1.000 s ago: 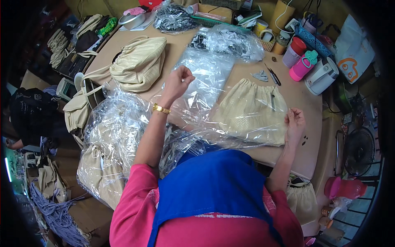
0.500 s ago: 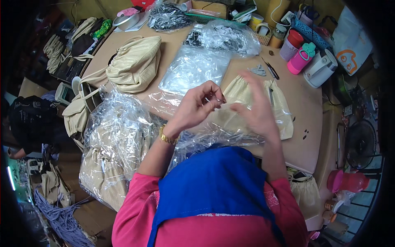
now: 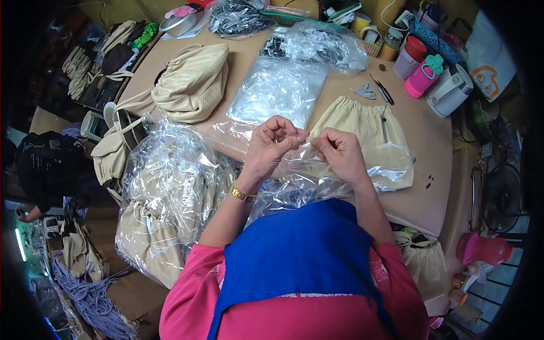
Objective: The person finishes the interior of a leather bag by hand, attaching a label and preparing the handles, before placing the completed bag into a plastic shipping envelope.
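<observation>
My left hand [image 3: 273, 146], with a gold watch [image 3: 243, 195] at its wrist, is closed in a pinch. Facing it, my right hand [image 3: 343, 155] pinches too, and the fingertips of both almost meet. What they hold is too small to make out; it looks pale or clear. Beneath and just beyond the right hand lies a cream woven drawstring bag [image 3: 371, 133], its lower part covered by clear plastic. A slim grey strip [image 3: 384, 129] rests on the bag's upper right. Crumpled clear plastic [image 3: 294, 192] spreads under my wrists.
Beyond my hands lies a stack of clear plastic bags [image 3: 277, 90]. A full cream bag [image 3: 191, 85] stands at the left, behind a large plastic sack [image 3: 170, 187] of cream bags. Thread snips [image 3: 385, 92], a pink bottle [image 3: 420, 79] and a kettle [image 3: 450, 90] are at the far right.
My right hand, blurred and raised with fingers apart before, has come down and closed in a pinch beside the left. The view has shifted slightly.
</observation>
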Demonstrator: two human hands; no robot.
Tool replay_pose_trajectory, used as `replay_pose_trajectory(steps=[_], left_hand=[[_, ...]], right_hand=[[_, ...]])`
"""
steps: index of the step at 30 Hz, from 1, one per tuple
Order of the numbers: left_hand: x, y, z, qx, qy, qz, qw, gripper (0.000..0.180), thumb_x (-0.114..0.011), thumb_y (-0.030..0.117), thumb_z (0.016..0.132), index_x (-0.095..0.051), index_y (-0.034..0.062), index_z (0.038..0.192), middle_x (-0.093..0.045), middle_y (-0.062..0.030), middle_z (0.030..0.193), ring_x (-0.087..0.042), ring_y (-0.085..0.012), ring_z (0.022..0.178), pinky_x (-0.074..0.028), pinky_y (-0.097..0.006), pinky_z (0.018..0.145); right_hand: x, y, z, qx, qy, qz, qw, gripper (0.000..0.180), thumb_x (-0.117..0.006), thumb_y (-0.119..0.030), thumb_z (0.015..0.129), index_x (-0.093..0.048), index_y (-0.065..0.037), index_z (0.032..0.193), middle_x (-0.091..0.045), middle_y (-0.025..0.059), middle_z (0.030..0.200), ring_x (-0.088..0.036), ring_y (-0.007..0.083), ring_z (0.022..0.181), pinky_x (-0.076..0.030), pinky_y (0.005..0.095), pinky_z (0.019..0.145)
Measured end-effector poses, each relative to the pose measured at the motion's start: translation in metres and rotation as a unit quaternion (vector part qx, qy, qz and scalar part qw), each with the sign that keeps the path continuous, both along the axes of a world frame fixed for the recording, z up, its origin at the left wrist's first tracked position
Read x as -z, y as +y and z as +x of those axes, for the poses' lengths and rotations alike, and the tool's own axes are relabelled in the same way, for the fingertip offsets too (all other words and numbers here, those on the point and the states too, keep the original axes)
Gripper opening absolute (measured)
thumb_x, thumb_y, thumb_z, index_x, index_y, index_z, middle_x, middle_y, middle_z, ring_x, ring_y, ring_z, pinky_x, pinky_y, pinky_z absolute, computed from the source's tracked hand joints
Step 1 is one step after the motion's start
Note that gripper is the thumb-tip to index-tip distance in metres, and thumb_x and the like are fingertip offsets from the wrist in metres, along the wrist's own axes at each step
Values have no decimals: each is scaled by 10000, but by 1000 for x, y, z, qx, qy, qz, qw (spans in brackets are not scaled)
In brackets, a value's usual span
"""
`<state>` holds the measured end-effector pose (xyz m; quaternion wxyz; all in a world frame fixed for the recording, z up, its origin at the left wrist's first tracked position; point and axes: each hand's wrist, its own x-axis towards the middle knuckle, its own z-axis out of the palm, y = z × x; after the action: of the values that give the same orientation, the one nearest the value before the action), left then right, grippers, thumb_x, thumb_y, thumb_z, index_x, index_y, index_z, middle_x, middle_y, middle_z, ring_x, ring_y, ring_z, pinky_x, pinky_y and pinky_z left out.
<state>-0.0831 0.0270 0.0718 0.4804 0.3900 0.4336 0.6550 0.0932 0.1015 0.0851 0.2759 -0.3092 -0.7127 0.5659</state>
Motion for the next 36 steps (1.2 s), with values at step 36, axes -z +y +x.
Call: replay_pose_trajectory(steps=[36], left_hand=[[-81,2,-23,65,363,34,929,88,-634,28,904,-695,-29,932,-694,-57,837,-609,-82,693,-493,-237,629]], right_hand=[[-3,-28,-4,-34,147,195,969,541,-816,-107,763,-503,-4,1192,-590,83,1078,-568,155,986,-468,286,822]])
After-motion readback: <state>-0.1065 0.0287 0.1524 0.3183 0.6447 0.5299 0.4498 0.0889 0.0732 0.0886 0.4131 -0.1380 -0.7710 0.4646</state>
